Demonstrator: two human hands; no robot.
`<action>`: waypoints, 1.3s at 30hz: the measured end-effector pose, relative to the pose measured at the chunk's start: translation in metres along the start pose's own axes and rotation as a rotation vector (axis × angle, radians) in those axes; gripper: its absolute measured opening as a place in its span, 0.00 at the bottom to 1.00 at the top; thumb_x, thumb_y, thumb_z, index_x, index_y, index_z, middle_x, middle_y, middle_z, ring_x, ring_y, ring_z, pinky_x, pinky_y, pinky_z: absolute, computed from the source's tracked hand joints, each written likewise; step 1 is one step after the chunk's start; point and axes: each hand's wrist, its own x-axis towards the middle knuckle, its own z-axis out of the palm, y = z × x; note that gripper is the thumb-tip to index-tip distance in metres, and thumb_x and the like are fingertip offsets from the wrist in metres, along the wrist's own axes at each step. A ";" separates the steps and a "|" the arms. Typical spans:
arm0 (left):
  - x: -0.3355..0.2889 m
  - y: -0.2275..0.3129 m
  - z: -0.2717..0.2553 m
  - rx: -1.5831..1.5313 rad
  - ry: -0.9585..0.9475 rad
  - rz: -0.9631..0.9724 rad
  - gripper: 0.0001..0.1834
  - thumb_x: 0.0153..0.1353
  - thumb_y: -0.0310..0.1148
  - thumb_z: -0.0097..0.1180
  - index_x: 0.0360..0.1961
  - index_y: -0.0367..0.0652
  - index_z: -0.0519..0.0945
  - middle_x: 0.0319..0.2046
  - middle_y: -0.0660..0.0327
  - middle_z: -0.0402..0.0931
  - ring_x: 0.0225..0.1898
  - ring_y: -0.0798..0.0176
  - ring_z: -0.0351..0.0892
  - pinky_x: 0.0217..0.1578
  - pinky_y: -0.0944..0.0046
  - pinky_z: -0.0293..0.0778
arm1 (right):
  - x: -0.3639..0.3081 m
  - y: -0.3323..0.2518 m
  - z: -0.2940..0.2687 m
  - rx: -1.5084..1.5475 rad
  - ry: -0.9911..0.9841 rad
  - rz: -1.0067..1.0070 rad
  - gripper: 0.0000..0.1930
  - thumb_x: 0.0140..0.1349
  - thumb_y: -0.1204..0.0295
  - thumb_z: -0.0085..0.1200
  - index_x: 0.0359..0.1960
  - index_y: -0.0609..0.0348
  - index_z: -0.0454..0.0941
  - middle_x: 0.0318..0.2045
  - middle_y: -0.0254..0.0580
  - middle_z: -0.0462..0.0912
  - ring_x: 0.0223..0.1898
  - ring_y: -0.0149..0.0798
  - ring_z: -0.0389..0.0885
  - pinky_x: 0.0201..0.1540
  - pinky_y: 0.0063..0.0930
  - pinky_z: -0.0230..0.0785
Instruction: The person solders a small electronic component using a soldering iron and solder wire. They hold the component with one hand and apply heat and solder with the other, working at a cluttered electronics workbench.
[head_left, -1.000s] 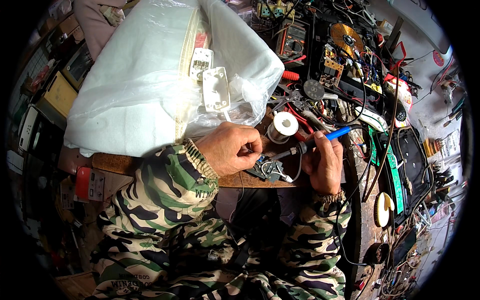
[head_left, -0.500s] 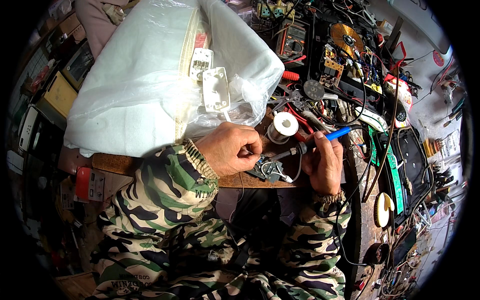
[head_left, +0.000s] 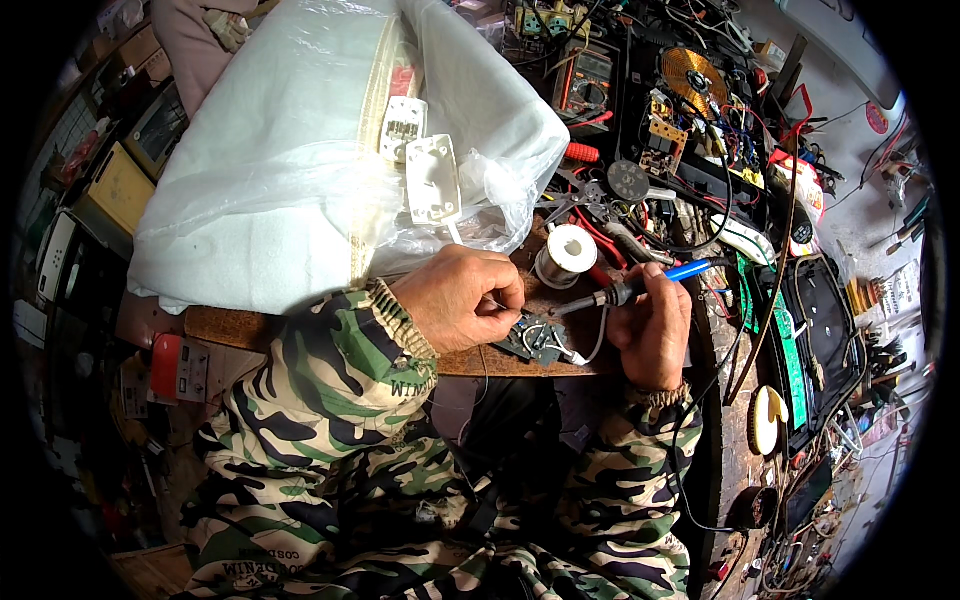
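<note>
Cluttered with wires, tools and circuit parts, the wooden surface (head_left: 250, 325) carries a big white plastic bag (head_left: 300, 150) at its far left. At the near edge lies a small circuit board (head_left: 535, 338); the left hand (head_left: 460, 300) pinches down on it, while the right hand (head_left: 655, 325) grips a blue-handled soldering iron (head_left: 640, 285), beside a solder spool (head_left: 567, 255).

Circuit board (head_left: 535, 338) between both hands — solder spool (head_left: 566, 255) behind it, seemingly on the bench (head_left: 240, 328).

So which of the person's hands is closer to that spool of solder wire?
Left. The left hand lies just beside the solder spool, below and to its left; the right hand, holding the soldering iron, sits slightly farther off, below-right.
</note>
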 end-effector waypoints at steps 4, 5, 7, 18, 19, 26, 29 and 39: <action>0.002 -0.001 0.000 0.003 -0.017 -0.002 0.05 0.51 0.19 0.63 0.28 0.33 0.79 0.30 0.61 0.81 0.25 0.73 0.77 0.26 0.72 0.74 | 0.000 0.001 -0.004 0.109 0.023 -0.018 0.13 0.70 0.61 0.50 0.36 0.59 0.75 0.17 0.34 0.72 0.11 0.28 0.66 0.12 0.22 0.53; 0.001 -0.001 0.000 0.000 -0.012 0.000 0.05 0.51 0.19 0.63 0.28 0.33 0.78 0.30 0.61 0.81 0.25 0.74 0.77 0.26 0.72 0.74 | 0.001 0.002 -0.006 0.147 -0.011 -0.019 0.12 0.70 0.62 0.50 0.37 0.59 0.75 0.17 0.35 0.73 0.12 0.28 0.67 0.12 0.22 0.54; 0.001 -0.001 0.000 -0.008 -0.004 0.005 0.05 0.51 0.19 0.63 0.28 0.33 0.78 0.30 0.61 0.81 0.25 0.74 0.77 0.25 0.73 0.74 | 0.002 0.003 -0.005 0.154 0.005 -0.025 0.12 0.70 0.62 0.50 0.37 0.59 0.75 0.17 0.35 0.73 0.12 0.28 0.67 0.12 0.22 0.54; 0.002 -0.003 0.001 0.000 0.007 0.039 0.05 0.51 0.19 0.63 0.28 0.34 0.79 0.27 0.62 0.80 0.24 0.74 0.76 0.25 0.72 0.73 | -0.004 0.001 0.003 0.018 0.002 -0.062 0.10 0.70 0.65 0.52 0.34 0.57 0.75 0.17 0.29 0.71 0.10 0.25 0.62 0.12 0.21 0.52; 0.002 -0.003 0.001 0.001 0.009 0.041 0.05 0.51 0.19 0.63 0.28 0.34 0.79 0.27 0.62 0.80 0.24 0.74 0.76 0.25 0.72 0.73 | -0.004 0.002 0.004 0.004 -0.001 -0.063 0.10 0.70 0.65 0.52 0.34 0.57 0.75 0.17 0.29 0.70 0.10 0.25 0.62 0.12 0.21 0.52; 0.001 -0.003 0.001 -0.012 0.007 0.039 0.05 0.51 0.18 0.63 0.28 0.34 0.79 0.28 0.62 0.80 0.24 0.74 0.76 0.25 0.72 0.73 | -0.004 0.002 0.006 -0.005 0.008 -0.071 0.11 0.69 0.65 0.53 0.34 0.59 0.75 0.17 0.29 0.70 0.11 0.24 0.63 0.13 0.21 0.54; 0.001 -0.002 0.001 -0.010 0.007 0.046 0.05 0.51 0.18 0.63 0.28 0.34 0.79 0.28 0.62 0.80 0.24 0.74 0.76 0.25 0.72 0.73 | -0.005 0.000 0.007 -0.027 -0.018 -0.065 0.11 0.69 0.65 0.52 0.33 0.60 0.75 0.17 0.29 0.69 0.11 0.24 0.63 0.13 0.21 0.55; 0.001 -0.003 0.000 0.001 0.003 0.056 0.04 0.51 0.19 0.63 0.28 0.34 0.79 0.28 0.62 0.81 0.24 0.74 0.76 0.25 0.73 0.74 | -0.005 0.000 0.007 -0.038 -0.024 -0.058 0.11 0.69 0.65 0.52 0.33 0.60 0.76 0.18 0.30 0.71 0.11 0.24 0.63 0.13 0.21 0.55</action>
